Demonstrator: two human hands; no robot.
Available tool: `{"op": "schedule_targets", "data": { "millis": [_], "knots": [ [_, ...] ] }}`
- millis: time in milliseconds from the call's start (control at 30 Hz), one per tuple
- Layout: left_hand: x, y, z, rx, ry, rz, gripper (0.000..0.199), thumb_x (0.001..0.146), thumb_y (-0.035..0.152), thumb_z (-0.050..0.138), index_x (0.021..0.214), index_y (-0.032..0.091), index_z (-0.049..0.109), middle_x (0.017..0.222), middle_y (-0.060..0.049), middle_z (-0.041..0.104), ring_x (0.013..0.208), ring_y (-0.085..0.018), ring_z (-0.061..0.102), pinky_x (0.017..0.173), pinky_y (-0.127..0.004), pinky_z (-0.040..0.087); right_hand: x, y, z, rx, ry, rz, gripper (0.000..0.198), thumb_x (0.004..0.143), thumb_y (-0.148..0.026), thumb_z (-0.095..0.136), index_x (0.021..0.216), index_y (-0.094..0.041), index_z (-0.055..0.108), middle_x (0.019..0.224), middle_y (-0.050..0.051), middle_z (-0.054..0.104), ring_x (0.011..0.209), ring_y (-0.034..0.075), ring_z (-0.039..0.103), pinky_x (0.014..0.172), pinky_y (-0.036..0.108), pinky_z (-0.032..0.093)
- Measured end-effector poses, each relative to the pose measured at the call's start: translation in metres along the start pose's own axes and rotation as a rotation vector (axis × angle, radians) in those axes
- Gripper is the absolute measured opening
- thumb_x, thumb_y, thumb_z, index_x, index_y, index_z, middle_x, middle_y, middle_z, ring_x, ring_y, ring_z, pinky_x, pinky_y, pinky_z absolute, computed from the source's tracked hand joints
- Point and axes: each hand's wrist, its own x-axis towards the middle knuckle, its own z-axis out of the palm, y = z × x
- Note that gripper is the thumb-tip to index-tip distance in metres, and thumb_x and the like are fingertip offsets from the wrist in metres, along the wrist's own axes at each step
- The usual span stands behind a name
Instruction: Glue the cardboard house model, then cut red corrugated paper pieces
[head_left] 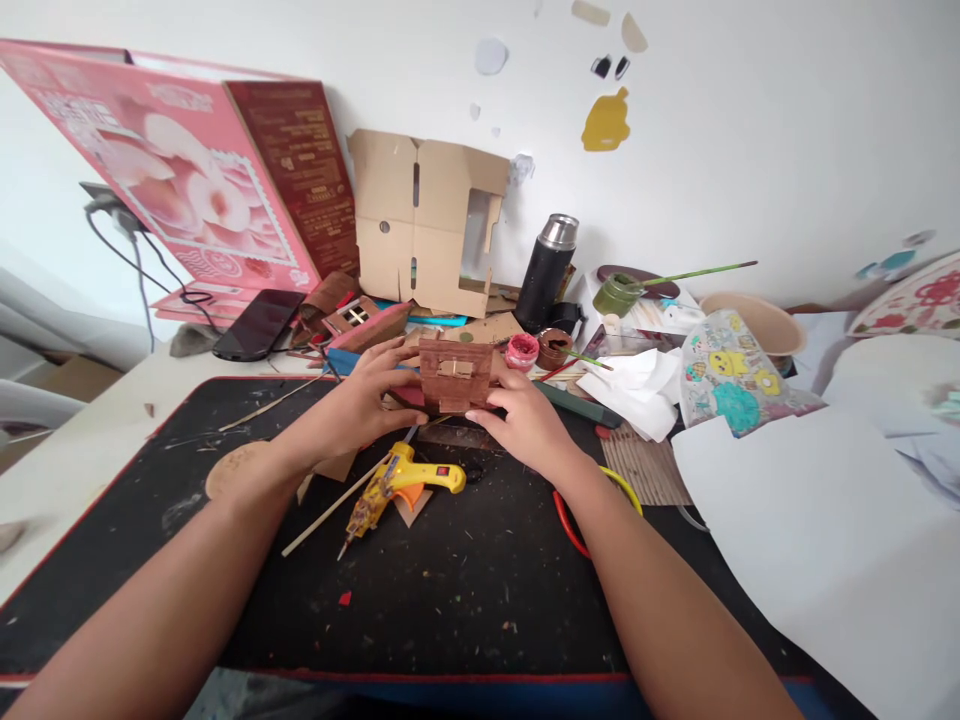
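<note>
Between my two hands stands a small brown-painted cardboard house piece (456,372) with a pale window-like opening. My left hand (379,388) grips its left side, the thumb low near the base. On the right side, my right hand (523,412) holds its edge, fingers partly hidden behind it. Just in front of the piece lies a yellow hot glue gun (401,478), its nozzle pointing to the lower left. A thin wooden stick (334,508) lies beside the glue gun. Behind my right hand are an open jar of pink paint (522,350) and a brown paint jar (555,348).
A black mat (450,620) covers the table. Behind stand a cut cardboard sheet (435,220), a black thermos (547,275) and a pink box (195,180). A phone (259,324) lies left. Right are crumpled tissue (634,388), white paper (817,520) and red-handled scissors-like loops (568,525).
</note>
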Motion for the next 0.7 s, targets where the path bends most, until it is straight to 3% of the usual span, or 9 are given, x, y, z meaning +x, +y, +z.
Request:
{"op": "schedule_targets", "data": {
  "millis": [300, 433, 533, 700],
  "knots": [
    [0.007, 0.007, 0.010, -0.023, 0.038, 0.092, 0.016, 0.096, 0.036, 0.072, 0.104, 0.030, 0.085, 0.147, -0.007, 0.072, 0.153, -0.035, 0.047, 0.131, -0.061, 0.033, 0.000, -0.006, 0.000, 0.038, -0.018, -0.021, 0.007, 0.097, -0.015, 0.082, 0.092, -0.019, 0.081, 0.133, 0.014, 0.075, 0.130, 0.030, 0.068, 0.112, 0.049, 0.054],
    [0.008, 0.008, 0.005, -0.004, 0.080, 0.090, 0.016, 0.095, 0.035, 0.072, 0.101, 0.031, 0.087, 0.143, -0.005, 0.075, 0.148, -0.035, 0.053, 0.129, -0.061, 0.036, 0.001, -0.008, -0.005, 0.129, 0.002, 0.023, 0.012, 0.099, -0.019, 0.081, 0.110, -0.023, 0.082, 0.135, 0.011, 0.075, 0.130, 0.028, 0.069, 0.113, 0.045, 0.055],
    [0.009, 0.006, -0.001, -0.010, 0.146, 0.087, 0.015, 0.092, 0.035, 0.073, 0.098, 0.030, 0.086, 0.132, -0.006, 0.080, 0.138, -0.035, 0.061, 0.127, -0.060, 0.039, 0.001, -0.004, -0.009, 0.199, 0.128, 0.074, 0.019, 0.102, -0.030, 0.077, 0.120, -0.026, 0.080, 0.135, 0.010, 0.077, 0.131, 0.028, 0.070, 0.114, 0.046, 0.054],
    [0.007, -0.003, -0.004, -0.025, 0.276, 0.027, 0.015, 0.091, 0.038, 0.074, 0.089, 0.027, 0.084, 0.113, -0.006, 0.084, 0.130, -0.034, 0.066, 0.122, -0.054, 0.046, 0.004, 0.013, -0.013, 0.449, 0.396, 0.257, 0.032, 0.102, -0.050, 0.069, 0.112, -0.022, 0.080, 0.123, 0.012, 0.082, 0.115, 0.030, 0.078, 0.103, 0.045, 0.061]
  ]
}}
